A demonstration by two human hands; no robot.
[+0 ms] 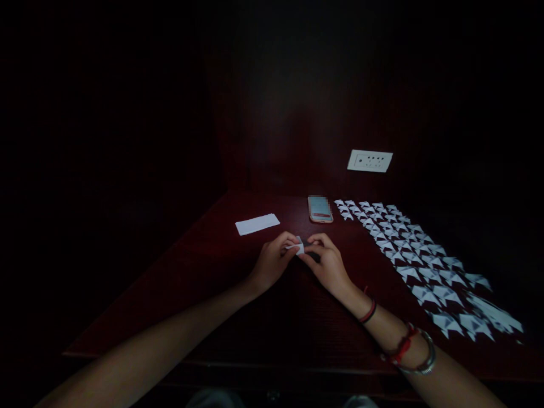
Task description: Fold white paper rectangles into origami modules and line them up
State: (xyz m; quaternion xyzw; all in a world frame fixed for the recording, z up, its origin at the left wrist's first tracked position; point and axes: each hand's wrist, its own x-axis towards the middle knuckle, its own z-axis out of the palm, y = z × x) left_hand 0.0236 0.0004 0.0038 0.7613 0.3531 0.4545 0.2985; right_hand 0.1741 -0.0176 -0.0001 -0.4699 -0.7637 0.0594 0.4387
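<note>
A small white piece of folded paper [298, 246] is pinched between both my hands above the dark red table [204, 272]. My left hand [272, 262] grips its left side with curled fingers. My right hand [325, 265] pinches its right side; bracelets circle that wrist. Both hands meet at the table's middle.
A flat white paper strip [257, 224] lies behind my left hand. A phone [320, 209] with a lit screen lies further back. Several folded white paper pieces [419, 259] are laid in rows along the right side. A white wall socket [369, 161] sits behind. The surroundings are dark.
</note>
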